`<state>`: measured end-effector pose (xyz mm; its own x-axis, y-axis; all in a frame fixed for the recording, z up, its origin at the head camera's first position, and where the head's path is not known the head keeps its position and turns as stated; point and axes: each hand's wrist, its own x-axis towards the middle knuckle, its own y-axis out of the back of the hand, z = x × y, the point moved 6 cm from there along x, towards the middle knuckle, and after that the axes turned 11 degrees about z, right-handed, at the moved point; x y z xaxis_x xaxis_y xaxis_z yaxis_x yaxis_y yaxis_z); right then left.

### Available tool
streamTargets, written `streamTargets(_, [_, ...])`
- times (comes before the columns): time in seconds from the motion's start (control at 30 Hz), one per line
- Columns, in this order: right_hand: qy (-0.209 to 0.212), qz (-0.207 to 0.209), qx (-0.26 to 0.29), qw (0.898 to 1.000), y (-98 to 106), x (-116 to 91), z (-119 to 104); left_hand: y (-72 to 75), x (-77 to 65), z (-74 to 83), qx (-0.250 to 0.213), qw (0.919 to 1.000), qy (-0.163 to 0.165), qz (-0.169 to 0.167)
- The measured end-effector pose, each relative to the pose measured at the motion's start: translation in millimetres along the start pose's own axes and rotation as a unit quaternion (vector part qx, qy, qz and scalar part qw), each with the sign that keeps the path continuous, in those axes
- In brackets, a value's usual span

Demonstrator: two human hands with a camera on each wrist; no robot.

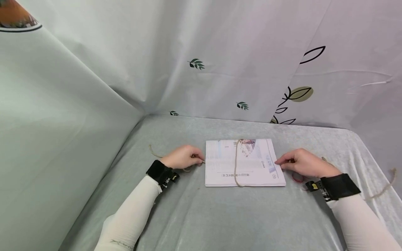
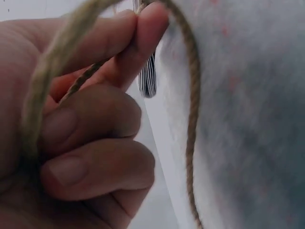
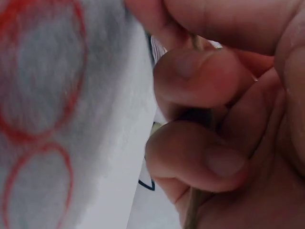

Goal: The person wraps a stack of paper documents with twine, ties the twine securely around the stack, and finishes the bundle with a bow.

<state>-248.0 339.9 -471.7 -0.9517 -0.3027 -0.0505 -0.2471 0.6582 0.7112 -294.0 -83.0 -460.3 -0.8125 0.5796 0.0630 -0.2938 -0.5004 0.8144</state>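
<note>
A flat stack of folded printed paper, like newspapers (image 1: 220, 164), lies on the cloth-covered table, with one line of twine (image 1: 235, 162) running across its top. My left hand (image 1: 183, 157) is at the stack's left edge, pinching twine between thumb and index finger. In the left wrist view, the twine (image 2: 193, 95) loops over that hand, whose other fingers curl in. At the right edge, my right hand (image 1: 303, 163) has its fingertips close to or touching the paper. The right wrist view shows its curled fingers around a piece of twine (image 3: 192, 210); the pinch point is partly hidden.
A loose twine end (image 1: 154, 151) lies beyond my left wrist. Another twine tail (image 1: 381, 191) trails past my right wrist toward the table's right edge. Red ring marks (image 3: 40, 186) show on the tablecloth. Fabric walls (image 1: 235, 80) rise behind and to the left.
</note>
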Motion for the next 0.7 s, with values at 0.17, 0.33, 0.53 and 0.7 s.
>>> streamTargets(0.17, [0.036, 0.028, -0.079, 0.996, 4.5, 1.8, -0.3, 8.4, -3.0, -8.0, -0.009, 0.9996, 0.015, -0.024])
streamTargets(0.33, [0.046, 0.049, -0.136, 0.988, 8.7, 2.1, 2.6, 22.0, -7.0, -16.7, -0.002, 0.9993, 0.029, -0.025])
streamTargets(0.53, [0.04, 0.043, -0.135, 0.989, 9.1, 1.0, 4.2, 38.5, -10.5, -24.8, 0.013, 0.9995, 0.029, -0.004])
streamTargets(0.7, [0.04, 0.027, -0.128, 0.991, 7.4, 0.4, 3.9, 45.4, -13.1, -32.3, 0.018, 0.9989, 0.042, -0.003])
